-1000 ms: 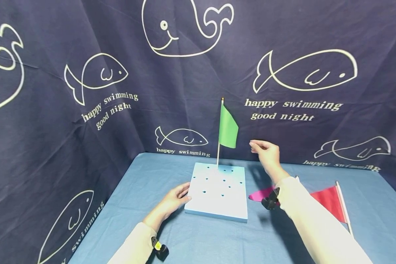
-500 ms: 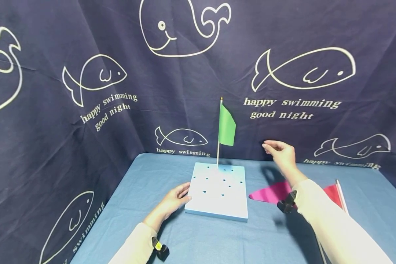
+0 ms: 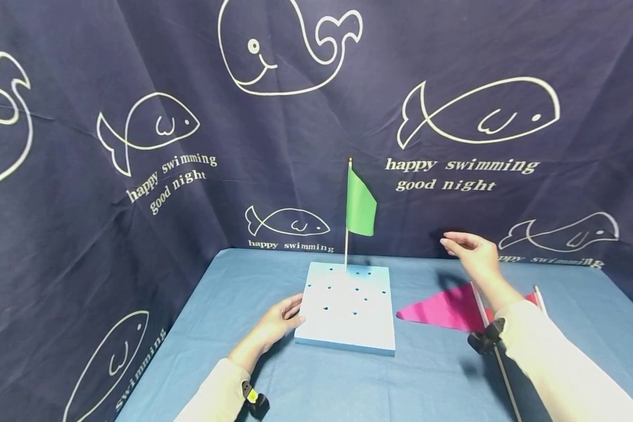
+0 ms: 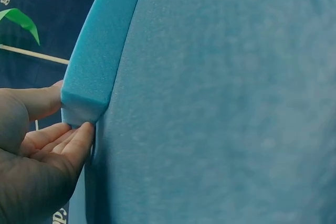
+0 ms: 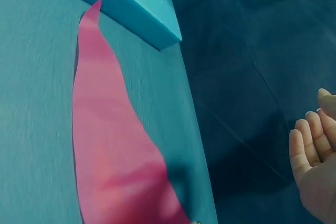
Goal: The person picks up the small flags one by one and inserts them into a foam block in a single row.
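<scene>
A pale blue foam board with several small holes lies on the table. My left hand holds its left edge; in the left wrist view the thumb is at the board's upper edge and the fingertips at its lower edge. A green flag stands upright on a thin stick in a hole toward the back of the board. My right hand is raised to the right, fingers loosely bent, holding nothing. Beneath it lies a pink triangular flag on a white stick, its point toward the board.
A red flag with a white stick lies at the right, largely hidden behind the right sleeve. A dark blue curtain with whale and fish drawings hangs behind the blue tablecloth.
My right hand has moved right, away from the green flag, uncovering more of the pink flag and covering more of the red one. The left hand has stayed at the board.
</scene>
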`<state>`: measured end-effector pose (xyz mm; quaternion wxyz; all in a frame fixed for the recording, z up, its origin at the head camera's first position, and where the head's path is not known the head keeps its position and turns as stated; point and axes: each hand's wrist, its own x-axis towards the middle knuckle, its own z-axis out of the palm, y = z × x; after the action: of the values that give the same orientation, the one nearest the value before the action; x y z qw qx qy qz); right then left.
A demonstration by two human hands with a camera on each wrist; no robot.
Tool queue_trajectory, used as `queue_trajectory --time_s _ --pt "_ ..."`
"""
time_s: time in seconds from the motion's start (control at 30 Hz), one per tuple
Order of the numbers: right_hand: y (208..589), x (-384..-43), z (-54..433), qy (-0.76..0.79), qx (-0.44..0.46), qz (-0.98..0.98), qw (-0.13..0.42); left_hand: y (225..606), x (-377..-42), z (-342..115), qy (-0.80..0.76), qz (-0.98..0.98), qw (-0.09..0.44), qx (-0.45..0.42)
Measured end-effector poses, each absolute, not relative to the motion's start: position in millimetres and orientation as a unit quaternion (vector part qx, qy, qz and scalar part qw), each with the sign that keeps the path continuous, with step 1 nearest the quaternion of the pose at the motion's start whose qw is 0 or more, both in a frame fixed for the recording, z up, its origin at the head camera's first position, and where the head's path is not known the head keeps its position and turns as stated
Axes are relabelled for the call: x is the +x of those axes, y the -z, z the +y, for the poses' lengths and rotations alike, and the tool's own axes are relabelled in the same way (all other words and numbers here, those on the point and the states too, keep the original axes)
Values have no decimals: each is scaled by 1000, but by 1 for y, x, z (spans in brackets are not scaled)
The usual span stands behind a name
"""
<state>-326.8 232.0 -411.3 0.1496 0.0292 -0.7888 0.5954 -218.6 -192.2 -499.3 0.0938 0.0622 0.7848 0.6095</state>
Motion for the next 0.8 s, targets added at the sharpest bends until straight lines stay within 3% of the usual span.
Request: queue_trajectory --time_s 0.8 --pt "432 -278 323 -634 -38 -767 94 492 -221 -193 -591 801 73 55"
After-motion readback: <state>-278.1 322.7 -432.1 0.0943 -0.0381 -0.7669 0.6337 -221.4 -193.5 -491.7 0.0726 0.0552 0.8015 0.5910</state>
